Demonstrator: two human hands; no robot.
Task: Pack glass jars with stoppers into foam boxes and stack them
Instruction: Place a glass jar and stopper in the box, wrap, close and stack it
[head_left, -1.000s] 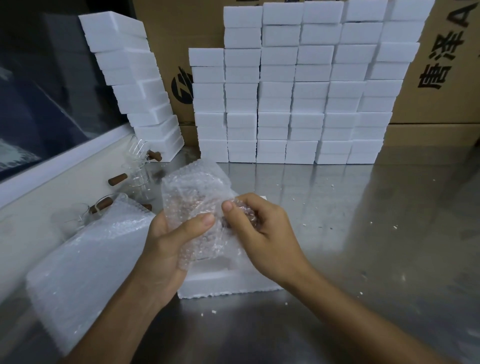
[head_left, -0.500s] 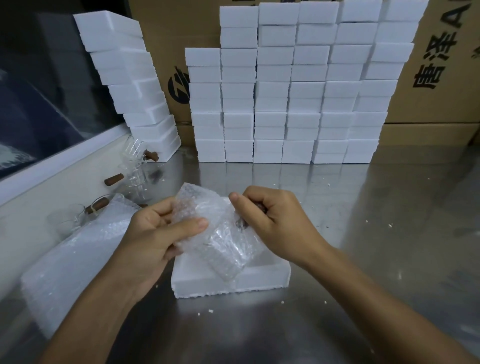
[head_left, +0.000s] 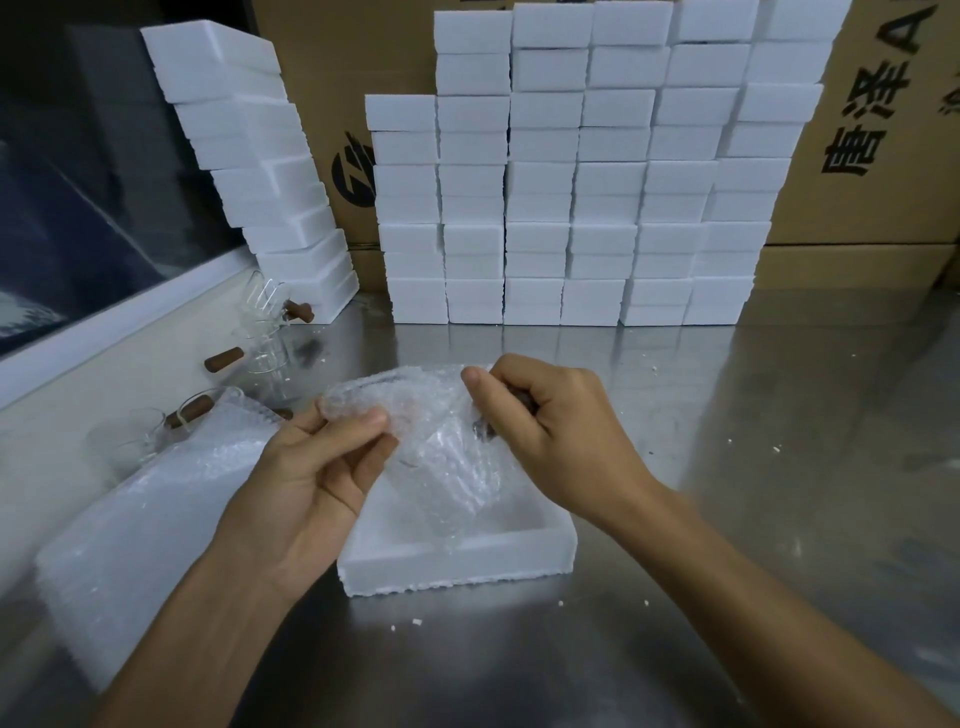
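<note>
The clear bubble-wrapped glass jar has dropped lower, now dipping into the open white foam box at six o'clock on the steel table. Left hand and right hand fingers pinch the wrap; seating comes next.

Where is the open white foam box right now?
In the head view, the open white foam box sits on the steel table at centre, just below both hands, with the bubble-wrapped bundle dipping into it.

Head cam, fwd & down, close over steel table.
</note>
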